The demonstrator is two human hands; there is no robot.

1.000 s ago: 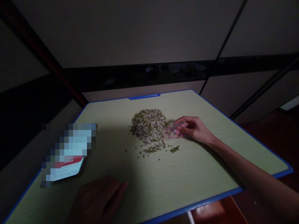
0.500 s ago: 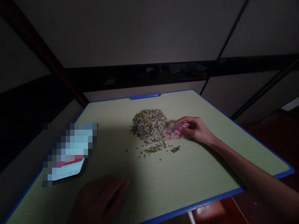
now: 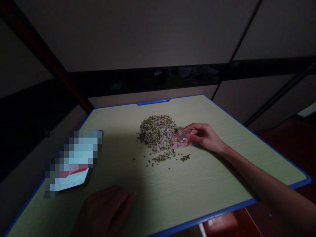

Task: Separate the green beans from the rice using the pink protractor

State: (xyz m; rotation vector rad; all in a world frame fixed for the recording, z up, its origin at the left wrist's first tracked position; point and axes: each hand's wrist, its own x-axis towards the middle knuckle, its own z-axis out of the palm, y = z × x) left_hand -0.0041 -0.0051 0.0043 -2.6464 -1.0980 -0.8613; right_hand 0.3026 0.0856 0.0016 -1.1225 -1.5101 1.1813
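Note:
A heap of small green beans mixed with pale grains (image 3: pixel 158 132) lies in the middle of a light green table (image 3: pixel 222 177). My right hand (image 3: pixel 204 135) rests on the table just right of the heap, its fingers closed on a small clear plastic piece (image 3: pixel 179 139) whose edge touches the heap. Several loose beans (image 3: pixel 163 158) are scattered in front of the heap. My left hand (image 3: pixel 106 210) lies in shadow at the near edge, fingers together and flat on the table, holding nothing.
A phone with a lit screen (image 3: pixel 71 161) lies at the left of the table. The table has a blue rim (image 3: pixel 222 212). Dark panel walls stand behind it, and a reddish floor shows at the lower right.
My right hand has shifted the clear piece slightly left, closer into the heap. My left hand and the phone have stayed where they were.

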